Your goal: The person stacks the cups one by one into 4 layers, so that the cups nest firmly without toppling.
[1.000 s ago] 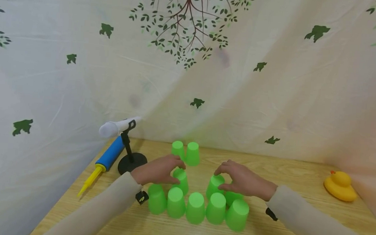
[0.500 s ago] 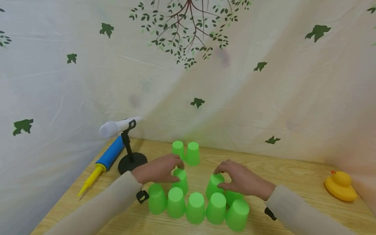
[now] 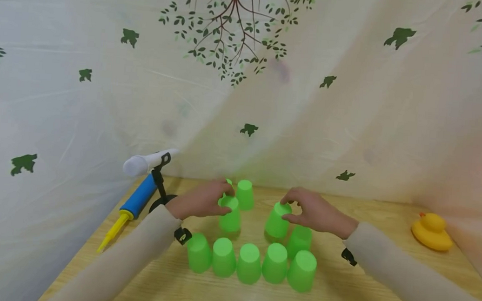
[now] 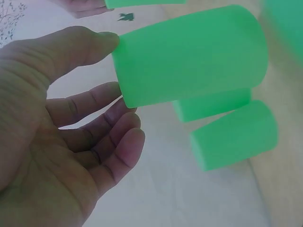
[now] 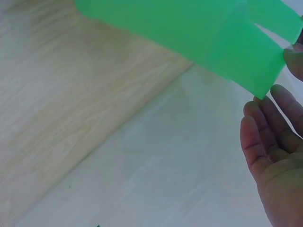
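Observation:
In the head view my left hand (image 3: 201,199) pinches the closed end of an upside-down green plastic cup (image 3: 230,219). Opposite it, my right hand (image 3: 320,211) pinches a second green cup (image 3: 277,224) the same way. Both cups look raised slightly off the table. The left wrist view shows thumb and fingers at the edge of the held cup (image 4: 189,61); in the right wrist view the fingertips touch the corner of the other cup (image 5: 255,61). In front stands a row of several inverted green cups (image 3: 249,264), and one more cup (image 3: 300,242) stands just behind its right end.
Two green cups stand at the table's back, one (image 3: 245,195) plain, the other partly behind my left hand. At left are a white microphone (image 3: 148,162) on a black stand and a blue and yellow pump (image 3: 136,204). A yellow rubber duck (image 3: 432,233) sits far right.
Both hands have moved up and away from the front row, each carrying its cup. The cup behind the row's right end now shows more fully. The head view has shifted slightly.

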Available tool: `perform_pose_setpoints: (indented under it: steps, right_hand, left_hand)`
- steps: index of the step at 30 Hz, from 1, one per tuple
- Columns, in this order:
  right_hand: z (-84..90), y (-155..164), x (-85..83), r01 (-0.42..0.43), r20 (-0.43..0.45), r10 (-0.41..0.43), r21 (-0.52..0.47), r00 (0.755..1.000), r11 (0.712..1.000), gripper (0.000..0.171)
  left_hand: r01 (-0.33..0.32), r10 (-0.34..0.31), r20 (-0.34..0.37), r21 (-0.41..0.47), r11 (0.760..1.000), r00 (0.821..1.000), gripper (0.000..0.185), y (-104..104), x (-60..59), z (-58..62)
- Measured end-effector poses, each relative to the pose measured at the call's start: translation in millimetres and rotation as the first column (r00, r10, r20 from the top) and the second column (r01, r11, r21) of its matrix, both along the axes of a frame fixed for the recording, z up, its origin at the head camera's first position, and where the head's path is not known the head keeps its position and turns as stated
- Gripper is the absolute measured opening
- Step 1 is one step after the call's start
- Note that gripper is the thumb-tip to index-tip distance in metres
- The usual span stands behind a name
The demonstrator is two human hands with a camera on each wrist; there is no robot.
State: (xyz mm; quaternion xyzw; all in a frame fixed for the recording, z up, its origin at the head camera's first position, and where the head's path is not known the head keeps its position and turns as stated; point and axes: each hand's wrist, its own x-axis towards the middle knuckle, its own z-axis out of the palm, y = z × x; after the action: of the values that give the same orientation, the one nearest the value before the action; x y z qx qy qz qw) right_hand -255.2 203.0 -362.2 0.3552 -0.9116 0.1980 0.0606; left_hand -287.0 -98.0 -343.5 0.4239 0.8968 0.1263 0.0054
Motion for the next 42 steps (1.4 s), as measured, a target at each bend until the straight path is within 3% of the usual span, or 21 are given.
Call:
perform_pose_setpoints:
  steps: [4,9,19,42]
  right_hand:
    - [5.4,7,-9.4,0.024,-0.026,-0.024,-0.002,0.999,1.0,0.031]
    - [9.8,12,-16.2,0.056,-0.005,-0.056,0.0,0.998,0.998,0.031]
    - [5.8,14,-27.6,0.096,0.052,-0.095,-0.006,0.994,0.995,0.028]
    - [-19.0,19,-48.2,0.106,0.099,-0.107,0.018,0.989,0.994,0.03]
  left_hand:
    - [-0.001,-0.001,-0.044,-0.032,0.999,0.999,0.037,15,-10.2,5.6]
    - [0.05,-0.06,-0.103,-0.098,0.994,0.993,0.038,38,-23.0,3.9]
    - [0.069,-0.085,-0.103,-0.155,0.986,0.991,0.036,75,-47.0,1.7]
    - [0.033,-0.052,-0.071,-0.244,0.969,0.996,0.031,104,-64.0,-23.5]
